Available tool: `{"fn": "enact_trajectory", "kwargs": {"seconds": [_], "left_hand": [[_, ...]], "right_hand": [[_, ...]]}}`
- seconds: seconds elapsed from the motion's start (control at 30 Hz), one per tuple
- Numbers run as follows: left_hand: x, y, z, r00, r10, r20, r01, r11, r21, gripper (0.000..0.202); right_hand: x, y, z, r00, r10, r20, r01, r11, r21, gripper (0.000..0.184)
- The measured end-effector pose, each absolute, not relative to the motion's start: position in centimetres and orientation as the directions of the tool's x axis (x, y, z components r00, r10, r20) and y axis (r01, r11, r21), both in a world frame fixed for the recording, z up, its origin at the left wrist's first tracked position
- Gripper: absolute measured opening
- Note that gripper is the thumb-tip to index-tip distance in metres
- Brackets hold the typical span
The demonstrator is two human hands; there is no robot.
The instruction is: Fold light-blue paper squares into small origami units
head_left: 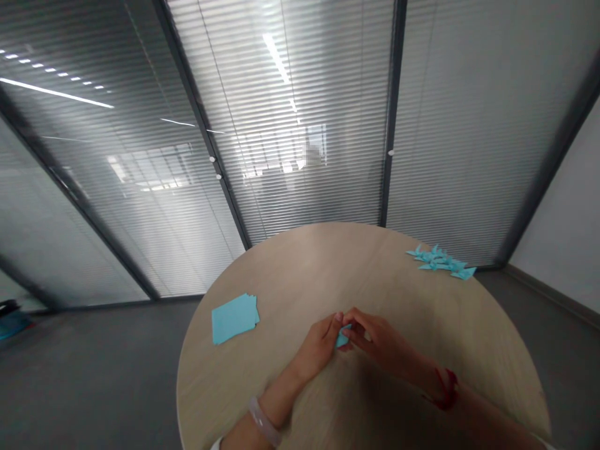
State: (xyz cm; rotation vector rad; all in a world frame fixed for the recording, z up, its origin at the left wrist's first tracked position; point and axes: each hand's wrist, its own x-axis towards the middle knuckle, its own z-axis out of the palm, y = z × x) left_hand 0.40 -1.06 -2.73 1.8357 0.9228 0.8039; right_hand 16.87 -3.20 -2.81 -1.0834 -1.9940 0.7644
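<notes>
Between my two hands is a small folded piece of light-blue paper [342, 338], mostly covered by the fingers. My left hand [319, 345] grips its left side, thumb on top. From the right, my right hand [375, 337] has its fingers bent and pinched on the same paper. How the paper is folded cannot be made out. A stack of flat light-blue paper sheets [233, 319] lies on the table to the left of my hands. Toward the far right edge sits a cluster of several folded light-blue paper pieces [440, 260] with pointed tips.
The round wooden table [300, 269] has its curved far edge close to a glass partition with blinds [319, 200]. Grey floor [117, 369] shows on both sides. A dark and blue object [13, 320] stands on the floor at far left.
</notes>
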Motion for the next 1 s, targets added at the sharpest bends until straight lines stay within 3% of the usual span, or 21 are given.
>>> {"fn": "enact_trajectory", "kwargs": {"seconds": [0.3,0.47,0.73,1.0], "left_hand": [[0.72,-0.78,-2.77,0.449,0.893,0.037,-0.022,-0.031,0.999,0.056],[0.54,-0.53,-2.51,0.471,0.879,0.069,-0.09,-0.03,0.995,0.057],[0.67,-0.27,-2.99,0.448,0.891,0.072,-0.061,-0.05,0.997,0.044],[0.38,-0.15,-2.81,0.432,0.896,0.099,0.086,-0.15,0.985,0.041]], "right_hand": [[16.81,-2.69,-3.16,-0.302,0.858,0.416,0.477,0.514,-0.714,0.019],[17.2,-2.43,-3.26,-0.192,0.886,0.421,0.44,0.461,-0.77,0.023],[17.42,-2.49,-3.13,-0.062,0.894,0.444,0.464,0.42,-0.78,0.022],[17.49,-2.44,-3.22,-0.022,0.884,0.466,0.461,0.423,-0.78,0.023]]}}
